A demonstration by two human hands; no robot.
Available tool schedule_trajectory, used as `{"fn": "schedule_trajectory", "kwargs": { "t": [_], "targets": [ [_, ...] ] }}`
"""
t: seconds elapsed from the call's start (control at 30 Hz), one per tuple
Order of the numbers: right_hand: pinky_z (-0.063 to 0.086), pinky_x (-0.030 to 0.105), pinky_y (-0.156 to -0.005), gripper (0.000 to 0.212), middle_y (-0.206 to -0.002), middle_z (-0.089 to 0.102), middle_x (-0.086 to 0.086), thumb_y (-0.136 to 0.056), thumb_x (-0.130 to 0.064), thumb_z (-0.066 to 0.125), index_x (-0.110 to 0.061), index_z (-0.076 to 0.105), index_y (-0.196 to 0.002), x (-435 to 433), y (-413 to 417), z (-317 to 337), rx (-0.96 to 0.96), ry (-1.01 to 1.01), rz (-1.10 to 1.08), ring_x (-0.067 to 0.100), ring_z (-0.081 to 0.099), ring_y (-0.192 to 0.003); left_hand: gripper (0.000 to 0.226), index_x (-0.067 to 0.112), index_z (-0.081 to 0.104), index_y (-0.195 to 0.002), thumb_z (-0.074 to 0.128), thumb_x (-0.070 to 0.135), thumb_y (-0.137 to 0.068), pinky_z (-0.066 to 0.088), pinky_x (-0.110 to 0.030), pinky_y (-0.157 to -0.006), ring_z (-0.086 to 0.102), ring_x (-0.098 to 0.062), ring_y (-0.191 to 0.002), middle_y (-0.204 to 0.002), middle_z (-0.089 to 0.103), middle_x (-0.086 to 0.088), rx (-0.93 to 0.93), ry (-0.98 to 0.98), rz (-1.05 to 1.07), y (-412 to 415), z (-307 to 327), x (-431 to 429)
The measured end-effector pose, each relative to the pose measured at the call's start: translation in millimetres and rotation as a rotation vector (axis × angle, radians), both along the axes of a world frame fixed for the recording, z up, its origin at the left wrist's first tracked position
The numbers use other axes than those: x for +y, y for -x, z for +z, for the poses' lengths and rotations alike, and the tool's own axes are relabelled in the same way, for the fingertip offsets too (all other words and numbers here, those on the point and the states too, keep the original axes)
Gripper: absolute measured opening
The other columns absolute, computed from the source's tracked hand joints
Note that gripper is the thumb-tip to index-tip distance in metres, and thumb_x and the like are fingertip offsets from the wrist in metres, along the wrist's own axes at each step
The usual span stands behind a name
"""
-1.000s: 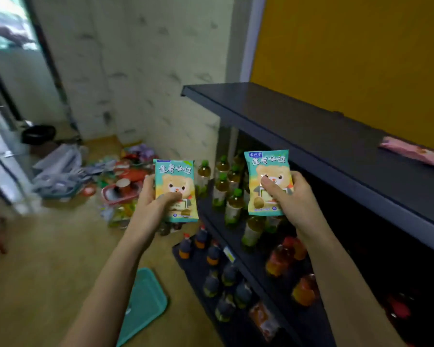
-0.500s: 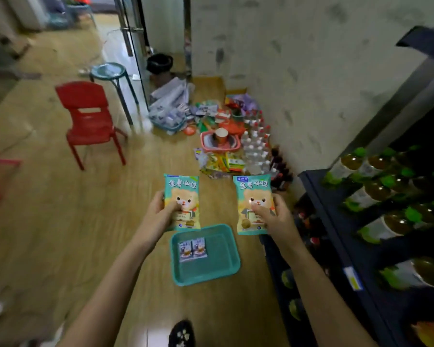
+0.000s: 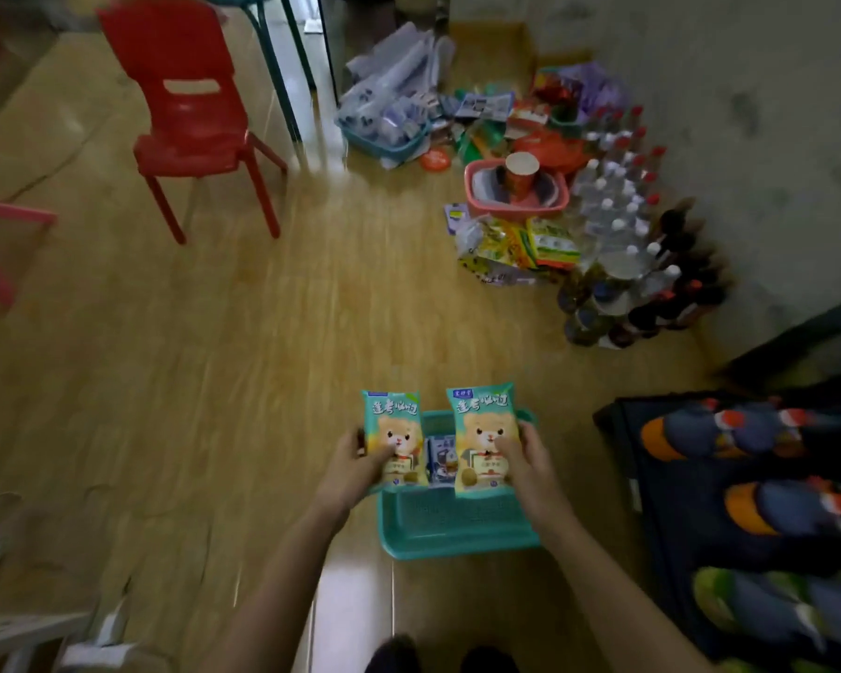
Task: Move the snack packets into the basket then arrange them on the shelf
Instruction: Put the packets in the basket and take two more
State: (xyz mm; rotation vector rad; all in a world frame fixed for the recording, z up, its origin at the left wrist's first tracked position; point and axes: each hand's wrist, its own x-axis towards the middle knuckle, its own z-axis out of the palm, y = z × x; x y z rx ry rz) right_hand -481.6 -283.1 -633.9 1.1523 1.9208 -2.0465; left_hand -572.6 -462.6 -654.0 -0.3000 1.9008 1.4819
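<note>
My left hand (image 3: 348,471) grips a teal snack packet with a bear picture (image 3: 393,437). A second bear packet (image 3: 484,437) of the same kind is held in my right hand (image 3: 530,461). Both packets hang upright just above a teal plastic basket (image 3: 457,531) that stands on the wooden floor below me. Between the two packets, a small blue packet (image 3: 442,456) lies inside the basket. The dark shelf (image 3: 661,478) with bottles on its low tier is at the right edge.
A red plastic chair (image 3: 193,114) stands at the back left. Against the far wall lie a pile of snack bags (image 3: 515,247), a pink basket (image 3: 515,189) and rows of bottles (image 3: 622,225). My shoes (image 3: 438,655) show at the bottom.
My view has swung from the shelf down to the floor. Both hands have come down with their packets and now hold them right over the basket.
</note>
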Motion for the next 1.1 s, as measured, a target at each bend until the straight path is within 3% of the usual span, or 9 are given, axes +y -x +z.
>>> {"fn": "schedule_trajectory", "kwargs": {
  "t": [0.17,0.33,0.5,0.6,0.67,0.77,0.87,0.97,1.1],
  "targets": [
    [0.052,0.034,-0.074,0.011,-0.102,0.065,0.006,-0.097,-0.019,0.045,-0.018,0.051,-0.106,3,10,-182,-0.049,-0.011,0.040,0.020,0.064,-0.086,0.018,0.003,0.049,-0.106,0.057,0.003,-0.089,0.051,-0.015,-0.048,0.060,-0.016,-0.071,-0.102,0.060,-0.016,-0.036,0.050,0.033,10,-172,12],
    [0.052,0.029,-0.075,0.020,-0.111,0.061,0.005,-0.096,-0.019,0.047,-0.014,0.044,-0.114,21,25,-336,-0.105,-0.054,0.118,0.016,0.061,-0.091,0.014,0.005,0.050,-0.097,0.058,-0.001,-0.087,0.051,-0.019,-0.047,0.061,-0.018,-0.068,-0.093,0.063,-0.013,-0.040,0.069,0.048,21,-314,26],
    [0.052,0.040,-0.082,0.023,-0.113,0.062,0.009,-0.094,-0.021,0.052,-0.014,0.046,-0.115,33,44,-437,-0.119,-0.119,0.170,0.024,0.062,-0.097,0.029,0.003,0.053,-0.110,0.065,0.012,-0.085,0.054,-0.043,-0.083,0.065,-0.028,-0.093,-0.111,0.065,-0.017,0.055,0.200,0.043,32,-423,38],
    [0.053,0.033,-0.078,0.032,-0.115,0.061,0.011,-0.094,-0.020,0.053,-0.009,0.046,-0.122,34,50,-470,-0.111,-0.123,0.180,0.022,0.061,-0.096,0.033,0.003,0.051,-0.113,0.064,0.016,-0.085,0.051,-0.043,-0.090,0.062,-0.028,-0.100,-0.112,0.063,-0.015,0.128,0.286,-0.002,29,-452,49],
    [0.050,0.023,-0.072,0.033,-0.115,0.060,0.010,-0.093,-0.020,0.053,-0.007,0.047,-0.123,32,49,-481,-0.101,-0.145,0.192,0.018,0.059,-0.094,0.033,0.002,0.048,-0.114,0.062,0.017,-0.087,0.050,-0.035,-0.085,0.061,-0.028,-0.099,-0.111,0.062,-0.015,0.207,0.363,-0.052,24,-460,53],
    [0.048,0.019,-0.068,0.036,-0.112,0.062,0.007,-0.091,-0.023,0.057,-0.008,0.050,-0.123,31,46,-486,-0.115,-0.234,0.173,0.015,0.058,-0.091,0.033,0.002,0.045,-0.113,0.057,0.023,-0.090,0.045,-0.036,-0.080,0.057,-0.029,-0.099,-0.114,0.055,-0.015,0.342,0.522,-0.152,17,-461,53],
    [0.054,0.028,-0.070,0.036,-0.097,0.060,0.000,-0.087,-0.027,0.063,-0.011,0.050,-0.117,28,46,-485,-0.167,-0.387,0.145,0.014,0.059,-0.082,0.034,-0.001,0.040,-0.119,0.049,0.021,-0.095,0.044,-0.034,-0.083,0.053,-0.031,-0.107,-0.123,0.043,-0.016,0.468,0.658,-0.272,13,-457,54],
    [0.050,0.036,-0.080,0.038,-0.100,0.052,0.000,-0.083,-0.044,0.062,-0.014,0.049,-0.102,29,47,-484,-0.319,-0.722,0.310,0.019,0.054,-0.092,0.035,0.000,0.038,-0.124,0.046,0.014,-0.094,0.040,-0.034,-0.095,0.046,-0.030,-0.117,-0.125,0.042,-0.017,0.597,0.749,-0.368,14,-455,55],
    [0.045,0.031,-0.079,0.035,-0.102,0.049,-0.001,-0.086,-0.046,0.057,-0.015,0.050,-0.102,36,46,-453,-0.322,-0.788,0.444,0.019,0.050,-0.098,0.028,0.004,0.051,-0.114,0.050,0.009,-0.087,0.045,-0.035,-0.079,0.054,-0.028,-0.100,-0.111,0.056,-0.012,0.756,0.781,-0.521,23,-424,46]
  ]
}}
